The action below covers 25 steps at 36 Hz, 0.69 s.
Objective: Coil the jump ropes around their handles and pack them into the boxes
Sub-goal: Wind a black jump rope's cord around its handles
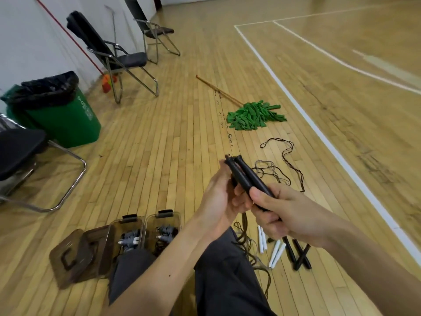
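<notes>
Pair of black handles (248, 174) held side by side above the floor, ahead of the knees. Right hand (280, 210) grips the lower ends, thumb pressed on top. Left hand (216, 197) curls round the middle. Cord (244, 221) hangs slack below. Judged: start of coiling. Keep the handle ends flush and the right grip fixed; lay tight adjacent turns with the left. Open boxes (175, 222) sit near, to the left.

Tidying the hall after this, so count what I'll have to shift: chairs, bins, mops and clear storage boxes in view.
Chairs: 3
Green bin: 1
Mop: 1
Clear boxes: 2
Total: 7
</notes>
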Each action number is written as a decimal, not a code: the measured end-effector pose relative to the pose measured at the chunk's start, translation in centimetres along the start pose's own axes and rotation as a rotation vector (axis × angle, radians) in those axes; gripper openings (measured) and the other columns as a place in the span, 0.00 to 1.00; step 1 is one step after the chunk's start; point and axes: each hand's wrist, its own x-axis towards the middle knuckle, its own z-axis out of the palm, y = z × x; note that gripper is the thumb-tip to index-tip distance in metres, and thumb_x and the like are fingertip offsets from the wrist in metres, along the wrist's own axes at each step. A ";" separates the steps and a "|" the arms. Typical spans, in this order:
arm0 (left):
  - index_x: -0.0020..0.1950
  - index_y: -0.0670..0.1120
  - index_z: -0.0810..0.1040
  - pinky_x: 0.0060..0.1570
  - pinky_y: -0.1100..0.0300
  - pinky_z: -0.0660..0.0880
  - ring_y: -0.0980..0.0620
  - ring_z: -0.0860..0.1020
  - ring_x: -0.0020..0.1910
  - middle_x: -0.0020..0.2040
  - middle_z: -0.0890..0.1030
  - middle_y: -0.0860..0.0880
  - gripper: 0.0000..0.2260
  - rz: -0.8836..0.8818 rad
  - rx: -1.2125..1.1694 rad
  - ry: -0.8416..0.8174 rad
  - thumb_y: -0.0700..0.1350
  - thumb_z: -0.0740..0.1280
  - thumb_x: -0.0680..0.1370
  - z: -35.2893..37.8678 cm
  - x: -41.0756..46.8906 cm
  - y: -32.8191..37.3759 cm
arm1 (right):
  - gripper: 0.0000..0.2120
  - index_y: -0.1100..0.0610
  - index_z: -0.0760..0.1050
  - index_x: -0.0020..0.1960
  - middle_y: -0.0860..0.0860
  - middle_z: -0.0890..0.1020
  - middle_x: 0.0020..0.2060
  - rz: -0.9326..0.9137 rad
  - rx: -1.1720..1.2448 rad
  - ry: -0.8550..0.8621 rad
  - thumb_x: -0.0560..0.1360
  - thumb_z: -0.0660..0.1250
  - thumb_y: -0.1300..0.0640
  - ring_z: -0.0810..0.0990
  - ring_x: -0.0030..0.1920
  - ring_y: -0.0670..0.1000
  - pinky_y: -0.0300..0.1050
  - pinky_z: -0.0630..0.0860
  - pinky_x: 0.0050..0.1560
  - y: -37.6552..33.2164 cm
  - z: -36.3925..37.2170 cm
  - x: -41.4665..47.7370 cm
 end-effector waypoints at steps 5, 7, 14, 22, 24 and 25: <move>0.63 0.44 0.75 0.34 0.56 0.52 0.54 0.60 0.30 0.33 0.68 0.51 0.17 -0.058 0.158 0.062 0.54 0.55 0.84 0.8 -0.2 -1.8 | 0.13 0.55 0.75 0.41 0.51 0.60 0.29 0.003 -0.058 0.116 0.80 0.62 0.48 0.57 0.27 0.48 0.38 0.56 0.26 -0.2 -0.5 0.6; 0.60 0.48 0.76 0.30 0.61 0.53 0.56 0.59 0.27 0.30 0.66 0.53 0.15 -0.053 0.307 0.084 0.54 0.53 0.86 0.6 -0.1 -1.8 | 0.12 0.56 0.74 0.43 0.50 0.62 0.29 0.023 -0.093 0.148 0.82 0.61 0.50 0.58 0.28 0.48 0.38 0.56 0.26 0.1 -0.7 0.8; 0.52 0.52 0.76 0.32 0.55 0.69 0.56 0.69 0.29 0.32 0.73 0.57 0.13 0.016 1.010 0.063 0.51 0.53 0.86 -2.0 -0.1 -2.0 | 0.15 0.59 0.75 0.49 0.46 0.67 0.28 0.087 -0.399 0.266 0.83 0.60 0.47 0.63 0.27 0.46 0.39 0.62 0.27 2.5 -1.6 2.6; 0.54 0.47 0.71 0.37 0.57 0.73 0.52 0.74 0.38 0.38 0.71 0.52 0.13 -0.017 1.796 -0.140 0.52 0.51 0.87 -2.6 -1.2 0.1 | 0.19 0.57 0.77 0.49 0.49 0.70 0.30 0.145 -0.774 0.269 0.82 0.60 0.41 0.66 0.27 0.46 0.43 0.65 0.31 3.9 -2.0 3.7; 0.49 0.49 0.67 0.33 0.60 0.65 0.54 0.71 0.35 0.39 0.72 0.52 0.10 -0.003 1.857 -0.199 0.51 0.53 0.86 -2.6 -1.4 0.6 | 0.19 0.59 0.76 0.50 0.49 0.70 0.31 0.195 -0.841 0.241 0.83 0.60 0.43 0.67 0.28 0.46 0.40 0.65 0.30 4.0 -2.2 3.8; 0.49 0.49 0.66 0.34 0.60 0.64 0.53 0.71 0.37 0.42 0.74 0.51 0.09 0.012 1.902 -0.245 0.51 0.55 0.86 -2.8 -1.4 0.8 | 0.20 0.60 0.76 0.51 0.49 0.71 0.31 0.226 -0.867 0.219 0.83 0.60 0.43 0.67 0.28 0.46 0.39 0.65 0.29 4.1 -2.3 3.8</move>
